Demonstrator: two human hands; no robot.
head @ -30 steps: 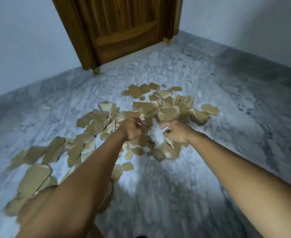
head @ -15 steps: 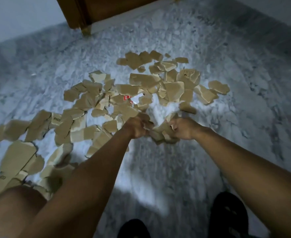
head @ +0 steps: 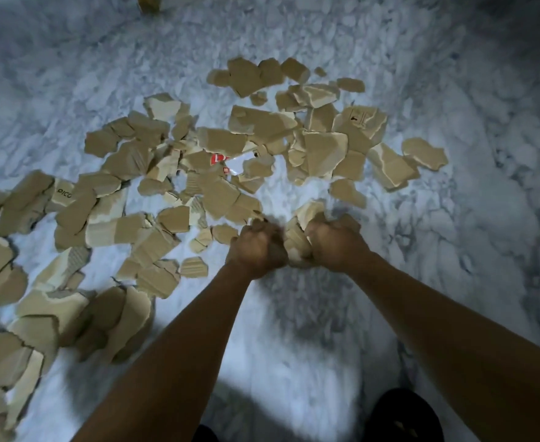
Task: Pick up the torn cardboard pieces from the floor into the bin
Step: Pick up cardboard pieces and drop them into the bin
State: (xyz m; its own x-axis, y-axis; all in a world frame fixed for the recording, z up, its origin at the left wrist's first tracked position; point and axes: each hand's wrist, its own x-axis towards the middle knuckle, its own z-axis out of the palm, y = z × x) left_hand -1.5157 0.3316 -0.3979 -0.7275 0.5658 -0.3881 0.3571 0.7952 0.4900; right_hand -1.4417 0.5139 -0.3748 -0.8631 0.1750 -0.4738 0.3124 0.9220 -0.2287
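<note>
Several torn brown cardboard pieces (head: pixel 262 122) lie scattered over the marbled grey floor (head: pixel 453 218), from the far middle down to the left edge. My left hand (head: pixel 255 247) and my right hand (head: pixel 334 242) are side by side at the near edge of the pile, both curled. Between them they grip a bunch of cardboard pieces (head: pixel 297 237), which sticks out above and between the fists. One piece with a red print (head: pixel 217 159) lies in the middle of the pile. No bin is in view.
A larger heap of cardboard pieces (head: pixel 39 314) lies at the lower left. The foot of a wooden door frame (head: pixel 149 3) shows at the top edge. My dark footwear (head: pixel 402 416) stands on the floor at the bottom right.
The view has tilted further down and the door has left the frame. My hands have drawn closer together with the gathered pieces bunched tighter between them.
</note>
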